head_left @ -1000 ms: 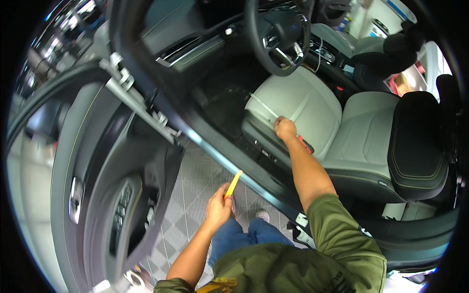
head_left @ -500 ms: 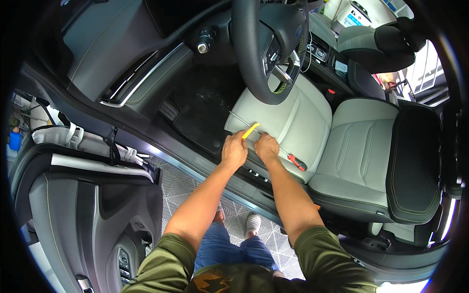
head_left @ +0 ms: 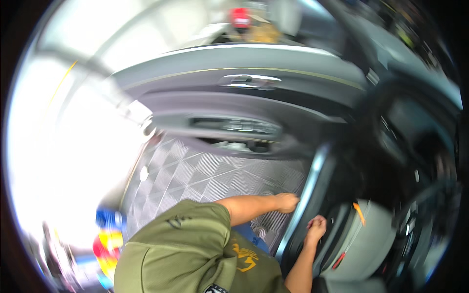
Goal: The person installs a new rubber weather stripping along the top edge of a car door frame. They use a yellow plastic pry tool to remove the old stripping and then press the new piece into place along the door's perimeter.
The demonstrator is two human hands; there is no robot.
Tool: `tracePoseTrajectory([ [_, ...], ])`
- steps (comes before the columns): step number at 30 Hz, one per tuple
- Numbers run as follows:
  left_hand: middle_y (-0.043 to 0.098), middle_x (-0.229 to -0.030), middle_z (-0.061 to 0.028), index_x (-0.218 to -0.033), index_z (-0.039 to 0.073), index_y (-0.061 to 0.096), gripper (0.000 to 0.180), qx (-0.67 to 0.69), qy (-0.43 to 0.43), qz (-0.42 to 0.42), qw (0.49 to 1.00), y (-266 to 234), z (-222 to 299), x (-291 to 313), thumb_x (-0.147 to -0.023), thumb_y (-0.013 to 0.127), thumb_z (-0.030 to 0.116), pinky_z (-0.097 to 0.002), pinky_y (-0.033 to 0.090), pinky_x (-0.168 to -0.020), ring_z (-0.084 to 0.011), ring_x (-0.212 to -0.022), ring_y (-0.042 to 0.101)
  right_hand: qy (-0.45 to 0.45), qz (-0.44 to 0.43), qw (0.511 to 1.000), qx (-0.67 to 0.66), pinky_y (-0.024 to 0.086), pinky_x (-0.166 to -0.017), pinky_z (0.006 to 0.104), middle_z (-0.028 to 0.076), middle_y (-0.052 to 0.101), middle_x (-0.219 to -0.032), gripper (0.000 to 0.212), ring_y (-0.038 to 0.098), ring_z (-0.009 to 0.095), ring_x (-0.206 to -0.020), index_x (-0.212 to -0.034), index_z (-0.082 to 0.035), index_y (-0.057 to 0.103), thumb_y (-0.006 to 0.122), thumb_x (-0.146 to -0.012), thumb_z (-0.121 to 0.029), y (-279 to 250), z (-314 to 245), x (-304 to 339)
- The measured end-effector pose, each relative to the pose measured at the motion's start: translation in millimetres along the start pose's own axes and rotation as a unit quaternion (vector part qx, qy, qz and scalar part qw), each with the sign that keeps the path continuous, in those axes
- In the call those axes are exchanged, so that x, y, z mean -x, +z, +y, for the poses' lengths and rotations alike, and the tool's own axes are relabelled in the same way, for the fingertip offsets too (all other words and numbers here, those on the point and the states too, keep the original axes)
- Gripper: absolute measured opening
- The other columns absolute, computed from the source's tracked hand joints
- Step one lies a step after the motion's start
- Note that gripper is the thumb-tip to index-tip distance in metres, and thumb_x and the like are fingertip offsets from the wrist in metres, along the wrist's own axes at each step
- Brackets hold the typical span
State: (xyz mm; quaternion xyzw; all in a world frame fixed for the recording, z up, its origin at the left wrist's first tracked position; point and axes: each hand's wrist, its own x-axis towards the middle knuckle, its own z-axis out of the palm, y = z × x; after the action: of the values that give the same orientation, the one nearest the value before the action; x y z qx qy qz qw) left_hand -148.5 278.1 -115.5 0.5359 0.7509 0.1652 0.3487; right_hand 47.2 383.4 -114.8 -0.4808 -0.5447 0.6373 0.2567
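Observation:
My left hand [head_left: 287, 202] hangs beside the bright door sill [head_left: 312, 176], its fingers curled closed. Whatever it may hold is hidden. Over the sill's inner side is my right hand [head_left: 316, 227], its fingers bunched together; anything in them is too small and blurred to make out. On the light grey car seat [head_left: 378, 239], to the right of my right hand, lies a yellow-orange pry tool [head_left: 359, 213]. A screwdriver with a red handle [head_left: 338, 260] lies on the same seat, closer to its side edge. Neither hand touches these tools.
The opened car door [head_left: 234, 105] spans the view ahead, with its handle and switch panel [head_left: 249, 126]. Patterned grey tiles [head_left: 205, 171] cover the floor. At the lower left stand blurred blue, red and yellow items [head_left: 108, 244]. The dark car interior fills the right.
My view has swung left, toward the door. Both hands have drawn back from the seat edge. The yellow pry tool, earlier at my left hand, now lies on the seat.

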Motion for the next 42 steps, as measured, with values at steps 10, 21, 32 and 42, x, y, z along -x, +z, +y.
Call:
tracePoseTrajectory([
  [10, 0.071, -0.098, -0.0261, -0.095, -0.002, 0.073, 0.033, 0.215, -0.605, 0.388, 0.661, 52, -261, 531, -0.082, 0.056, 0.023, -0.0469, 0.054, -0.088, -0.0394, -0.097, 0.069, -0.009, -0.476, 0.83, 0.29, 0.052, -0.055, 0.0267, 0.004, 0.063, -0.075, 0.007, 0.063, 0.011, -0.063, -0.099, -0.001, 0.06, 0.058, -0.094, -0.004, 177, 5, 152],
  [21, 0.074, -0.09, -0.0128, -0.094, 0.009, 0.074, 0.031, 0.13, -0.4, 0.112, 0.9, 348, -263, 779, -0.07, 0.068, 0.028, -0.0445, 0.056, -0.076, -0.0318, -0.087, 0.071, -0.233, -0.526, 0.702, 0.421, 0.054, -0.081, 0.0414, 0.018, 0.07, -0.095, 0.023, 0.068, 0.035, -0.089, -0.106, -0.004, 0.066, 0.059, -0.088, -0.017, 517, -32, 325],
  [32, 0.054, -0.063, -0.0057, -0.091, 0.006, 0.064, 0.016, 0.345, -0.465, 0.135, 0.804, 197, -500, 852, -0.091, 0.055, 0.019, -0.0346, 0.049, -0.05, -0.021, -0.051, 0.056, -0.289, -0.632, 0.552, 0.461, 0.05, -0.084, 0.0484, 0.018, 0.068, -0.099, 0.02, 0.064, 0.038, -0.096, -0.101, -0.004, 0.062, 0.054, -0.087, -0.016, 695, 25, 370],
  [42, 0.061, -0.079, -0.007, -0.11, 0.001, 0.061, 0.025, 0.633, -0.388, 0.394, 0.542, -119, -719, 781, -0.089, 0.059, 0.013, -0.0262, 0.044, -0.047, -0.014, -0.057, 0.056, -0.292, -0.579, 0.585, 0.487, 0.049, -0.086, 0.0479, 0.017, 0.067, -0.097, 0.021, 0.063, 0.038, -0.097, -0.1, -0.004, 0.062, 0.056, -0.084, -0.015, 880, -32, 361],
])
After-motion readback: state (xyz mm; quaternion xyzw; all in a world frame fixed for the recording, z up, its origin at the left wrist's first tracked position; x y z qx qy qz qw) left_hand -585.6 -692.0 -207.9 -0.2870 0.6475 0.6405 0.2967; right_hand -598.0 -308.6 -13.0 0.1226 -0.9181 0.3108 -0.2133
